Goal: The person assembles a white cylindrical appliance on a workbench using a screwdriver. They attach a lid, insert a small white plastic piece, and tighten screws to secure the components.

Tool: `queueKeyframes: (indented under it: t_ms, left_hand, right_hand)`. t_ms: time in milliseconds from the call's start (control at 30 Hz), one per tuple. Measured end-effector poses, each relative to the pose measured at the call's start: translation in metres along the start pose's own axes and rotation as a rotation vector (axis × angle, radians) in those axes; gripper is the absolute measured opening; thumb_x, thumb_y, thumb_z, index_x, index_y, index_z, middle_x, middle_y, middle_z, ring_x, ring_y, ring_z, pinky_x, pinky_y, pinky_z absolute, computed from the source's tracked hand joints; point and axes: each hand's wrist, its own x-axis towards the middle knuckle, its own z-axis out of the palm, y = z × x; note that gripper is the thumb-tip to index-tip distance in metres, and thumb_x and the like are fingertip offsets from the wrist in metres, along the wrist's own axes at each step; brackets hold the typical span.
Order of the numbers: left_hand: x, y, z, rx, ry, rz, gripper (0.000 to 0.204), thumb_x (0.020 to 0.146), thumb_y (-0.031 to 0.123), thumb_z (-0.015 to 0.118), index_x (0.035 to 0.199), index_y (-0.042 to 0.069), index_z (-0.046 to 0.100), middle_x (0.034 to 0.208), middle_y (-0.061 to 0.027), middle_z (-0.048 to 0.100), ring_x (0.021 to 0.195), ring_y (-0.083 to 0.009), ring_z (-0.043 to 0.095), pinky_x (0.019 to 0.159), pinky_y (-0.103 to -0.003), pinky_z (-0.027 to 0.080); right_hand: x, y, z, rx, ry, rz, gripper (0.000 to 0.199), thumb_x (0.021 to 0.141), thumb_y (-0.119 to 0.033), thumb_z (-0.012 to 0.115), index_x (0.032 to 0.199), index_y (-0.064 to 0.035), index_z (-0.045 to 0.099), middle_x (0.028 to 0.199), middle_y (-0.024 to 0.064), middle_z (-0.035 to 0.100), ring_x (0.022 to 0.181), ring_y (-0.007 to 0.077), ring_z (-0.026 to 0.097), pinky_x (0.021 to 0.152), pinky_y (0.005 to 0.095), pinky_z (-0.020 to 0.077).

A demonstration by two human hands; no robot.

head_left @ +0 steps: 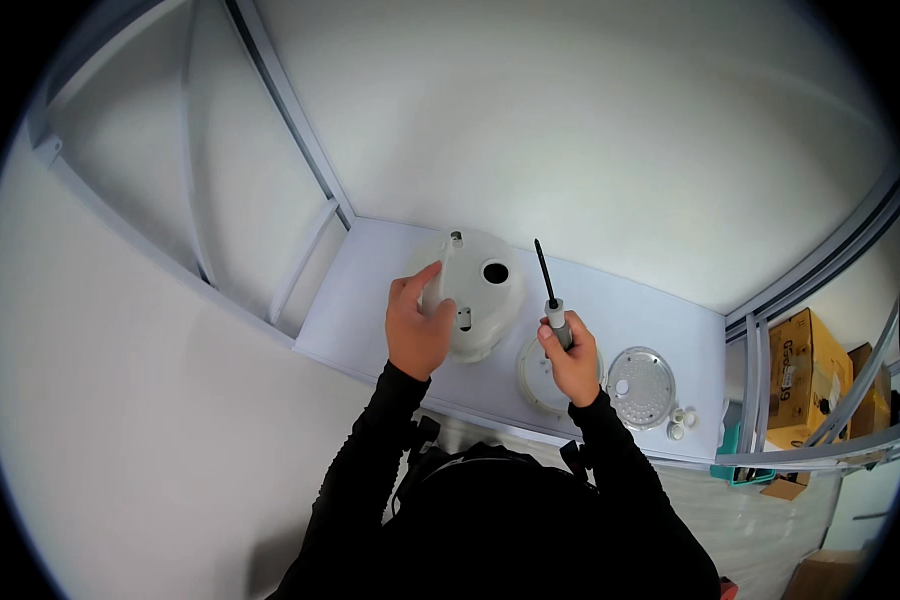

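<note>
Sleeves: black, long, close-fitting, worn down to both wrists.
Hands: left hand [417, 325] and right hand [572, 362] left bare, ungloved.

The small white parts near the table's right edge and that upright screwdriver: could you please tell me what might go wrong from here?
1. The small white parts lie loose close to the table edge; a nudge could send them off.
2. The right hand holds the screwdriver tip-up, so the tip might slip or scratch the white lid housing.
3. The left hand steadies the housing only at one side; it may tip under pressure.
</note>
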Motion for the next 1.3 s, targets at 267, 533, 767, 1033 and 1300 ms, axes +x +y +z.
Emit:
queueKeyframes:
  t_ms: [267, 533, 767, 1033, 1300]
  left_hand:
    - [0.014, -0.001, 0.012, 0.164, 0.045, 0.049, 0.046, 0.078, 0.014, 0.068, 0.125, 0.013, 0.069, 0.115, -0.0131, 0.059, 0.097, -0.0311, 0.065, 0.082, -0.041, 0.055]
    - [0.023, -0.015, 0.025, 0.169, 0.084, 0.184, 0.046, 0.076, 0.012, 0.069, 0.123, 0.012, 0.070, 0.111, -0.0148, 0.060, 0.083, -0.0347, 0.067, 0.074, -0.042, 0.056]
    - [0.023, -0.017, 0.026, 0.201, 0.100, 0.103, 0.047, 0.077, 0.010, 0.068, 0.123, 0.011, 0.069, 0.111, -0.0160, 0.061, 0.103, -0.0345, 0.063, 0.089, -0.041, 0.053]
    - [0.025, -0.027, 0.030, 0.268, 0.076, 0.108, 0.047, 0.077, 0.016, 0.069, 0.124, 0.015, 0.069, 0.113, -0.0135, 0.061, 0.108, -0.0345, 0.060, 0.105, -0.052, 0.041]
    - [0.022, -0.027, 0.032, 0.278, 0.061, 0.082, 0.048, 0.076, 0.018, 0.070, 0.124, 0.015, 0.070, 0.114, -0.0119, 0.060, 0.108, -0.0336, 0.059, 0.112, -0.062, 0.029]
  right_hand:
    - [0.016, 0.005, 0.001, -0.150, 0.058, -0.192, 0.025, 0.085, -0.011, 0.078, 0.102, -0.0016, 0.062, 0.105, 0.0114, 0.056, 0.092, 0.0247, 0.056, 0.079, 0.0329, 0.0460]
    - [0.047, 0.033, 0.032, -0.071, 0.058, -0.096, 0.019, 0.088, -0.007, 0.073, 0.102, -0.0048, 0.060, 0.096, 0.0031, 0.057, 0.084, 0.0138, 0.054, 0.075, 0.0305, 0.0455]
    - [0.066, 0.004, 0.043, 0.009, -0.046, 0.052, 0.017, 0.093, -0.017, 0.072, 0.095, -0.0043, 0.061, 0.072, -0.0015, 0.054, 0.068, 0.0096, 0.049, 0.073, 0.0287, 0.0397]
    - [0.067, 0.012, 0.042, -0.071, -0.066, 0.059, 0.019, 0.092, -0.014, 0.072, 0.104, -0.0016, 0.063, 0.081, -0.0012, 0.058, 0.073, 0.0099, 0.050, 0.079, 0.0275, 0.0457]
    - [0.067, 0.001, 0.039, 0.056, -0.076, 0.115, 0.018, 0.092, -0.013, 0.072, 0.104, -0.0034, 0.063, 0.078, -0.0038, 0.053, 0.072, 0.0079, 0.047, 0.068, 0.0259, 0.0416]
